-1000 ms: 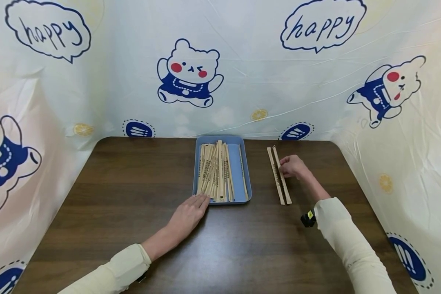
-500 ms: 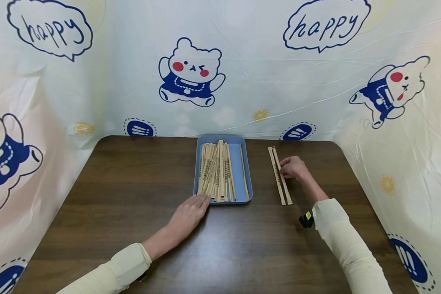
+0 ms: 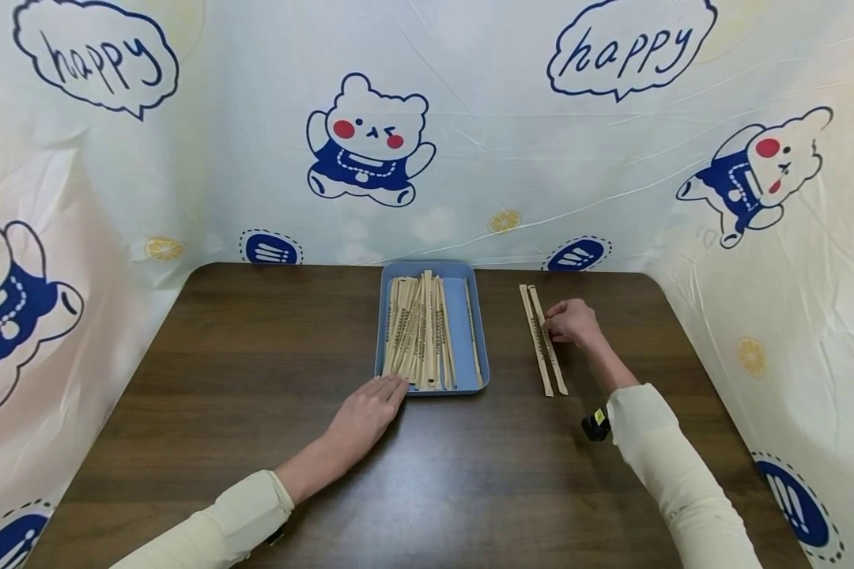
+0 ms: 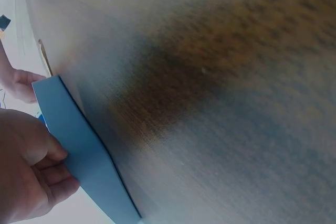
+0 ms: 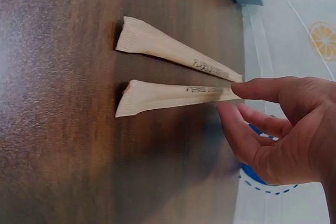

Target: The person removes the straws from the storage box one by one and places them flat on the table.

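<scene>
And there's the lane: free counter (image 3: 507, 348) running between the tray (image 3: 459, 308) and the left stick (image 3: 536, 340)! Plenty more out left, and nearside between the sleeves (image 3: 236, 514). But the left hand (image 3: 365, 412) blocks the tray's near left corner, the right hand (image 3: 573, 322) crowds the right stick (image 3: 557, 367), and the curtain (image 3: 462, 182) walls the far edge. Inside the tray, a strip lies free between pile (image 3: 421, 332) and lone stick (image 3: 473, 336).

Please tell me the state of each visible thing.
Blue tray, partly filled
Tray packets, bunched left, one apart at right
Left loose packet, lying on table
Right loose packet, beside it
Left hand, on tray's near edge
Right hand, at right loose packet, grip unclear
</scene>
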`<move>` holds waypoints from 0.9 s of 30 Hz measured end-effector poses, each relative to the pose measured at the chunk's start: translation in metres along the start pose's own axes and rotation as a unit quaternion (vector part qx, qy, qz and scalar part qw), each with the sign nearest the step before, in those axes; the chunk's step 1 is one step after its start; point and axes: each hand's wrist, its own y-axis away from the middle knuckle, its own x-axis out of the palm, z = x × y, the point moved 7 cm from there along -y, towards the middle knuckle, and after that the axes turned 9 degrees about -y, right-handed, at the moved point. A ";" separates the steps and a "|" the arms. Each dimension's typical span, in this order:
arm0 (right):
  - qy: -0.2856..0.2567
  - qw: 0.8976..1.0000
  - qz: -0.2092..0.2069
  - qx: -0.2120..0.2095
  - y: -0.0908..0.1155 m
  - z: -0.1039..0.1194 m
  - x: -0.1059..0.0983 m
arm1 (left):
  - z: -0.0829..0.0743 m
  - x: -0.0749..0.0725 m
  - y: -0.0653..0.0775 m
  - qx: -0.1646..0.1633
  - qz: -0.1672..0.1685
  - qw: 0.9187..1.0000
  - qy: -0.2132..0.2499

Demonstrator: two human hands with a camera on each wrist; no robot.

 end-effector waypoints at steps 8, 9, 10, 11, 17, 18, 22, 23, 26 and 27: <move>-0.110 0.990 0.087 -0.010 0.015 0.031 0.026 | 0.001 0.000 0.000 -0.003 -0.001 1.000 -0.003; -0.122 0.987 0.105 -0.007 0.017 0.035 0.032 | 0.001 0.000 0.000 -0.003 -0.001 1.000 -0.004; -0.134 0.984 0.121 -0.003 0.019 0.039 0.038 | 0.001 0.000 0.000 -0.003 -0.001 1.000 -0.005; -0.145 0.980 0.133 0.000 0.021 0.043 0.044 | 0.001 0.000 0.000 -0.002 -0.001 1.000 -0.005; -0.217 0.956 0.200 0.007 0.030 0.061 0.075 | 0.001 0.001 -0.001 -0.003 0.007 1.000 0.000; -0.223 0.952 0.208 0.006 0.032 0.064 0.080 | 0.001 0.002 -0.001 -0.003 0.007 1.000 0.001; -0.232 0.945 0.230 -0.003 0.036 0.075 0.098 | 0.000 0.000 -0.001 -0.001 -0.002 1.000 0.004; -0.233 0.944 0.232 -0.004 0.037 0.077 0.102 | 0.000 0.000 -0.001 -0.001 -0.003 1.000 0.004; -0.231 0.944 0.236 -0.004 0.039 0.081 0.113 | 0.000 0.000 -0.001 -0.001 -0.004 1.000 0.005; -0.231 0.944 0.235 0.000 0.039 0.082 0.117 | 0.000 0.000 -0.001 -0.001 -0.002 1.000 0.005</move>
